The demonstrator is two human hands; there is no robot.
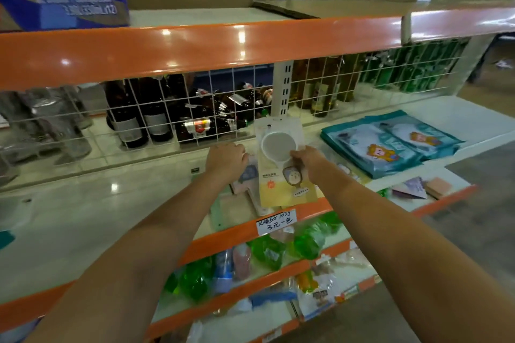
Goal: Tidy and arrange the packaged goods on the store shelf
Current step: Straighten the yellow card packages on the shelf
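Cream packet (281, 175) is pinched upright in right hand's (308, 160) grip; left hand's (227, 160) grip unclear.

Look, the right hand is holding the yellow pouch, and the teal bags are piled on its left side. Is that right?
Nearly. The right hand does hold the yellow pouch, but the teal bags are piled on its right side, not its left. The head view shows it.
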